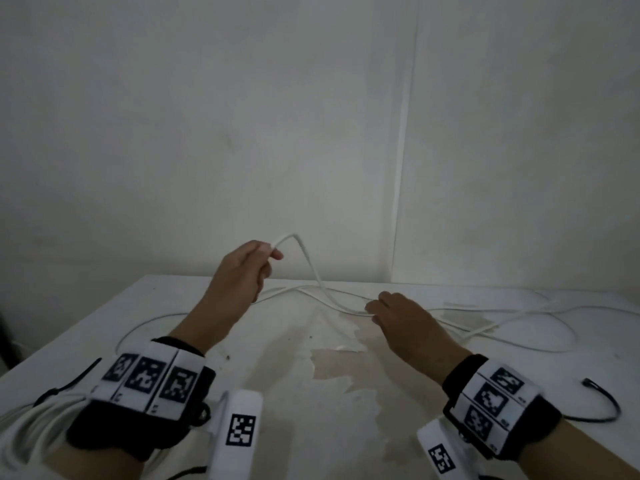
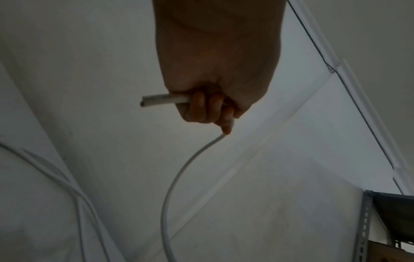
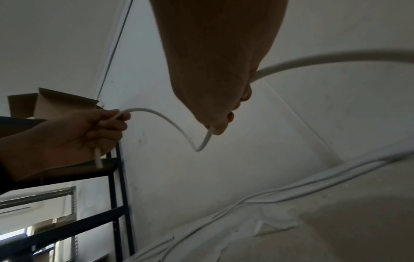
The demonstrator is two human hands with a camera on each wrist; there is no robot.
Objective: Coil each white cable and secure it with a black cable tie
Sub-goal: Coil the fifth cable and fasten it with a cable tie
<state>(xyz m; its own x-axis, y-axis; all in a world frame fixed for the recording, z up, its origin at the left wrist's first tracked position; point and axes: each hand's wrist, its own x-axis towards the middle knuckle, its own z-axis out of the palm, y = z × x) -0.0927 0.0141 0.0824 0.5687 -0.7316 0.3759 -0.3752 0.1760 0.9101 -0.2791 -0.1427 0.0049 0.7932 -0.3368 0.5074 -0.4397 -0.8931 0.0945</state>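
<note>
Above table (image 1: 86, 327), left hand (image 1: 242, 268) grips white cable (image 1: 311, 268); right hand (image 1: 398, 313) pinches it.

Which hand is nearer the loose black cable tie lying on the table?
Right. The black cable tie lies on the table just outboard of the right wrist, with the right hand ahead of it, gripping the white cable. The left hand is raised across the table, holding the cable's end.

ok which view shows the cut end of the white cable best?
Left wrist: the cable end juts clear of the left hand, tip against the bare wall. Right wrist shows it small, poking below that hand. Head view hides the end behind the hand; only the cable running to the right hand shows.
</note>
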